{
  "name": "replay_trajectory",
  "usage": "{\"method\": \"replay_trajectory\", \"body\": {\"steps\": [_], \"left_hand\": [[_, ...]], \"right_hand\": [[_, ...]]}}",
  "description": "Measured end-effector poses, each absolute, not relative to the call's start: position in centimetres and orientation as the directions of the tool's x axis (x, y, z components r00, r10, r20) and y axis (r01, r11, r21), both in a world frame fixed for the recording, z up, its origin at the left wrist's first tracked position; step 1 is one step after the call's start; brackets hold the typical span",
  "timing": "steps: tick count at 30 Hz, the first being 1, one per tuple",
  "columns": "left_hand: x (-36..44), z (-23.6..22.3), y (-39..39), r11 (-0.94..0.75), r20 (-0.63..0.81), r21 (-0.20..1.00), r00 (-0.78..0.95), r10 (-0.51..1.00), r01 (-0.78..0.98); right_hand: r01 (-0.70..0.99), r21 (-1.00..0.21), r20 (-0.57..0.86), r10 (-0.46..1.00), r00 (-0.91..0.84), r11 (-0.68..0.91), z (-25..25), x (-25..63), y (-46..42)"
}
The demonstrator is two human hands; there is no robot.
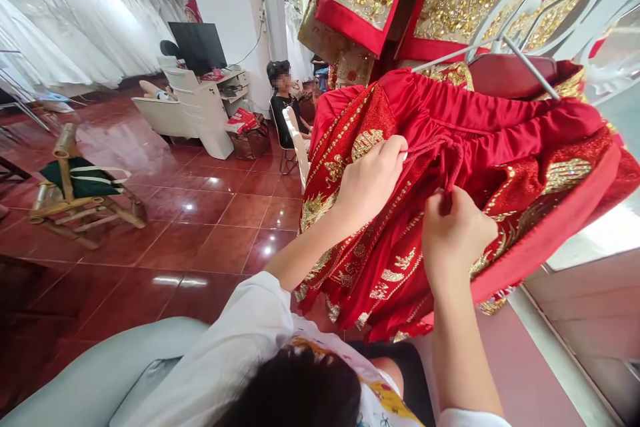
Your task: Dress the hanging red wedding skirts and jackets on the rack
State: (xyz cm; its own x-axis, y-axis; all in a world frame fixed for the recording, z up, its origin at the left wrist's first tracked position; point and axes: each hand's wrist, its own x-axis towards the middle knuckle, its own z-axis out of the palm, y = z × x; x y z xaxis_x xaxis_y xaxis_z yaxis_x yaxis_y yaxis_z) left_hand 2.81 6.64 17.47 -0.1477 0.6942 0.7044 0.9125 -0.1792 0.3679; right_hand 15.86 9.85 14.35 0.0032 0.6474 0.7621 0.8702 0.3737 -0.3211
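Note:
A red skirt (pixel 390 247) with gold embroidery hangs in front of me by its gathered satin waistband from a pale wire hanger (pixel 530 70). A red drawstring (pixel 453 160) comes out at the middle of the waistband. My left hand (pixel 373 177) is closed in a pinch on one length of it, left of the middle. Lower and to the right, my right hand (pixel 457 233) is closed round the other length, in front of the skirt's folds. The cord is looped between the two hands; whether it is knotted I cannot tell.
Gold-sequined garments with red borders (pixel 370 20) hang behind the skirt. A person in black (pixel 285 103) sits beyond it, near a white desk (pixel 210 107) with a monitor (pixel 199 47). A bamboo chair (pixel 85 193) stands on the red tiled floor at left. White gowns (pixel 75 20) line the back wall.

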Motion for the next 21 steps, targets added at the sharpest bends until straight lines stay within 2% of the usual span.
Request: {"method": "replay_trajectory", "body": {"steps": [6,8,11,16,21], "left_hand": [[2.9,17.2,6.7,-0.205,0.729,0.386,-0.162,0.665,0.899],[3.4,16.8,6.3,-0.225,0.794,0.361,-0.172,0.583,0.905],[5.0,15.7,5.8,-0.16,0.856,0.288,-0.179,0.485,0.944],[7.3,14.1,7.0,0.001,0.658,0.298,-0.206,0.725,0.955],[5.7,14.9,7.2,-0.005,0.585,0.34,-0.207,0.784,0.94]], "right_hand": [[0.844,-0.337,0.784,0.621,0.006,0.417,15.0,17.5,7.8],[0.833,-0.35,0.796,0.605,0.023,0.429,15.2,17.6,8.3],[0.791,-0.383,0.793,0.609,0.017,0.476,15.1,17.7,9.4],[0.702,-0.457,0.756,0.654,-0.017,0.547,14.8,18.2,10.3],[0.715,-0.455,0.742,0.669,-0.025,0.531,15.0,19.2,10.5]]}}
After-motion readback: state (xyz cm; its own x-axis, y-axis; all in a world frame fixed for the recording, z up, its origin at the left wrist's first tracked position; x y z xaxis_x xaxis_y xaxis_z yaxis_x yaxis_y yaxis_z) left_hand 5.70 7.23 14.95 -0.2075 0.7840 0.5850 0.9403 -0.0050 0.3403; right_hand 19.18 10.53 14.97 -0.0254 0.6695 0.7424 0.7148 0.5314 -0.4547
